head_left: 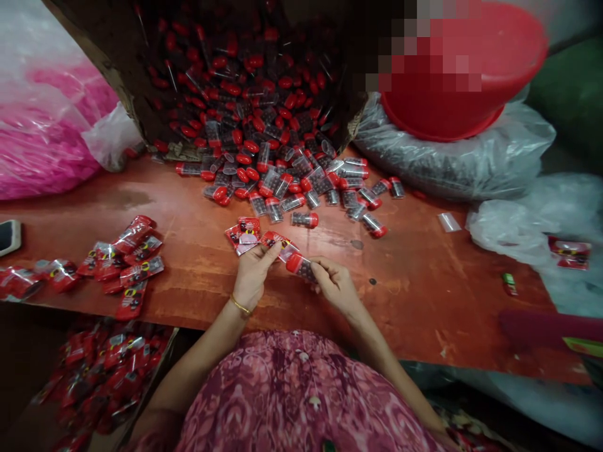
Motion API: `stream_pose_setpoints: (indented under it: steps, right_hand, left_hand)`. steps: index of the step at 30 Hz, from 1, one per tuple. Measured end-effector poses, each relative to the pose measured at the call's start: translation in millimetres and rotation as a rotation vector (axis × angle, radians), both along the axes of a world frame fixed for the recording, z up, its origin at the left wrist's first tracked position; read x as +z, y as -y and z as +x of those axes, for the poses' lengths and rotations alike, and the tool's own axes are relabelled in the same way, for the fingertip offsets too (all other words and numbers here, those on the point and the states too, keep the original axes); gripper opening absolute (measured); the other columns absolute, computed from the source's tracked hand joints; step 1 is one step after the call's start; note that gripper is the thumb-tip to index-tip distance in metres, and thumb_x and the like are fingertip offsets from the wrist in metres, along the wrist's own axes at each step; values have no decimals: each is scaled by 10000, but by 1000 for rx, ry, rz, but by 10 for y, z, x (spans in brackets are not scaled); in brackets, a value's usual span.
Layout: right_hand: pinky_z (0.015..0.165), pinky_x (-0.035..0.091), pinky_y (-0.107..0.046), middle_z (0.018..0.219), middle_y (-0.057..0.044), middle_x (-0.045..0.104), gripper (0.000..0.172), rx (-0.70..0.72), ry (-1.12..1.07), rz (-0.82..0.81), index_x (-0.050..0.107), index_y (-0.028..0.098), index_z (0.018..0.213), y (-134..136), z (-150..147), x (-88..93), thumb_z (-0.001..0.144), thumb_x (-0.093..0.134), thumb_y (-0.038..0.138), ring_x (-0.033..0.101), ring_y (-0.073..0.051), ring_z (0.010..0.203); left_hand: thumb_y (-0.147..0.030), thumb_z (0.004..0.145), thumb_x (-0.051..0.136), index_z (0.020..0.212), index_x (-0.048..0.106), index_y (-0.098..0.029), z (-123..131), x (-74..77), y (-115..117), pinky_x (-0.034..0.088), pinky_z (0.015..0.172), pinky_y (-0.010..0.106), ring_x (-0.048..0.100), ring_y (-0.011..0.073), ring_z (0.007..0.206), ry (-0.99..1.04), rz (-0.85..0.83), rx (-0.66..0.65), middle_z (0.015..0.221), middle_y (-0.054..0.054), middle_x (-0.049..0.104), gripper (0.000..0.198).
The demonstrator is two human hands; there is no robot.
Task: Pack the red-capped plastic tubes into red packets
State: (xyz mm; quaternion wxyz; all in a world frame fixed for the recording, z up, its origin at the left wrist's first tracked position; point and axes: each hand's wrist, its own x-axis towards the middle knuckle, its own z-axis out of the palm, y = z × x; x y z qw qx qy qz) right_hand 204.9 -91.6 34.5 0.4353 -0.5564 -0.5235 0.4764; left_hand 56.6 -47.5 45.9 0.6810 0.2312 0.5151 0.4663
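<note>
My left hand pinches a red printed sleeve between thumb and fingers. In my right hand is a small clear tube with a red cap, dark beads inside, its capped end against the sleeve. Whether the cap is inside the sleeve's opening I cannot tell. Just beyond my left hand lie a few more red printed sleeves. A heap of red-capped tubes spills across the table in front of my hands.
A tipped carton pours tubes onto the red table. Finished-looking red packets lie at left, above a box of packets. A red tub rests on a plastic bag. A phone sits at far left.
</note>
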Motion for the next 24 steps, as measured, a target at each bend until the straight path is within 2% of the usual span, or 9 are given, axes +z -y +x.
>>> stream_pose_setpoints:
  steps: [5, 12, 16, 20, 24]
  right_hand:
    - [399, 369, -201, 525, 45, 501, 308, -83, -42, -9, 636, 165, 884, 31, -76, -117, 840, 460, 414, 434, -76, 390]
    - [367, 343, -205, 468, 72, 442, 328, -111, -92, 9, 587, 179, 906, 7, -206, -133, 854, 448, 471, 398, -78, 354]
    - [371, 356, -214, 469, 75, 440, 307, -270, -108, 43, 546, 192, 918, -20, -331, -186, 869, 424, 470, 421, -90, 364]
    - [370, 344, -218, 533, 61, 471, 281, -257, -115, 58, 542, 202, 943, -42, -354, -260, 880, 426, 451, 403, -84, 378]
    - [373, 332, -212, 540, 69, 455, 260, -283, -136, 56, 521, 206, 920, -61, -369, -266, 886, 424, 445, 392, -78, 384]
  left_hand:
    - [-400, 497, 806, 639, 629, -127, 33, -34, 0, 445, 616, 220, 556, 86, 566, 17, 37, 15, 601, -12, 636, 356]
    - [-331, 488, 817, 746, 618, -142, 148, -68, 31, 455, 658, 213, 578, 83, 618, 104, 73, 52, 701, -17, 661, 377]
    - [-366, 526, 797, 739, 601, -143, 218, -67, 43, 419, 573, 195, 534, 69, 556, 113, 93, 19, 657, -25, 636, 365]
    - [-472, 604, 730, 666, 578, -137, 264, -68, 16, 376, 502, 194, 469, 58, 490, 158, 113, -47, 566, -31, 569, 373]
    - [-474, 552, 762, 658, 573, -138, 294, -131, -5, 365, 453, 185, 469, 54, 461, 161, 98, -71, 545, -35, 553, 400]
